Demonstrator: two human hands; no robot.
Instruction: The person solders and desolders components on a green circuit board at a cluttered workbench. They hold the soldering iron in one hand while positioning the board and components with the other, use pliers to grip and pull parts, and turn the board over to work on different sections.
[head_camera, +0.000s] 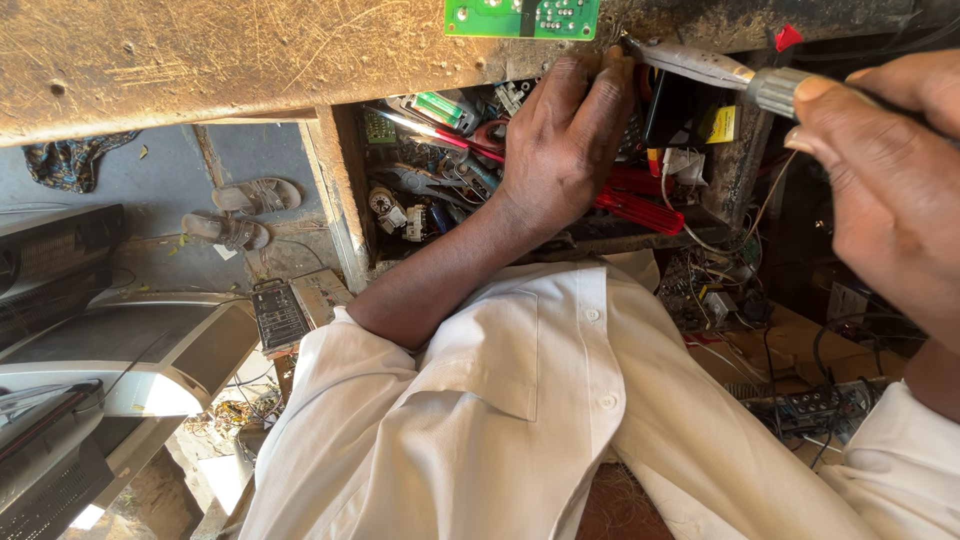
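Scratched wooden workbench (200, 60) overhead; cluttered drawer (440, 160) of tools beneath; left hand (560, 140) reached into drawer, fingers curled at bench edge, grasp unclear; right hand (890, 180) pinched soldering iron (720, 72), tip near green circuit board (520, 17)

A slim soldering iron (715, 72) with a silvery shaft and ribbed grey collar lies nearly level. Its tip points left, just below a green circuit board (522, 17) on the scratched bench edge.

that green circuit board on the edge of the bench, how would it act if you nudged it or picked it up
The green circuit board looks thin and flat, so it is probably stiff and light. Lying flat on the scratched wooden bench, it would likely slide rather than roll or tip. It sits at the edge above the open drawer, so a push could drop it in.
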